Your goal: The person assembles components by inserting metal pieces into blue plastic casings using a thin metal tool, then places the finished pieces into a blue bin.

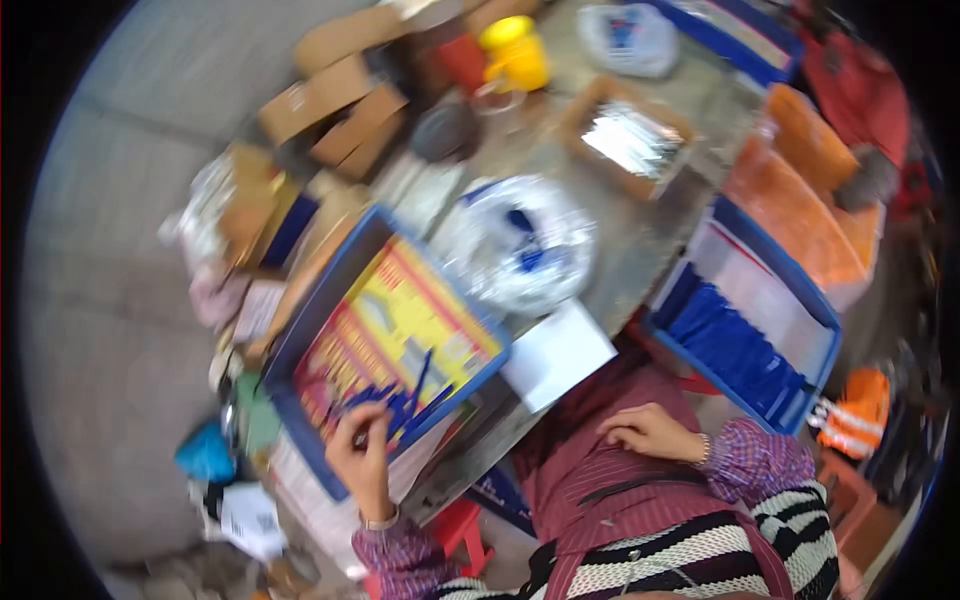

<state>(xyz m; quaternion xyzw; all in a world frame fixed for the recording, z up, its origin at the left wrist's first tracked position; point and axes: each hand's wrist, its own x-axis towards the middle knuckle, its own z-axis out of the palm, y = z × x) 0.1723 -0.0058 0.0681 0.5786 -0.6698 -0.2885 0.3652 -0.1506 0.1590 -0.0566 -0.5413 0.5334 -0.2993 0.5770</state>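
My left hand (362, 450) is over the near end of a blue tray (290, 405), its fingers curled by a pile of small dark blue pieces (392, 402); what it holds, if anything, is too blurred to make out. The tray is lined with a yellow and red printed sheet (400, 305). My right hand (645, 432) rests over my maroon apron (590, 450), fingers bent. A white paper (560, 352) lies at the table edge between the hands. Behind it sits a clear plastic bag (522, 243) with blue pieces inside.
On the right, a second blue tray (815, 300) holds many blue strips (725, 340). Farther back are a cardboard box (580, 105) of shiny pieces, a yellow jug (515, 55) and an orange crate (800, 215). Cardboard boxes (325, 95) stand at the left. A red stool (460, 535) is below the table.
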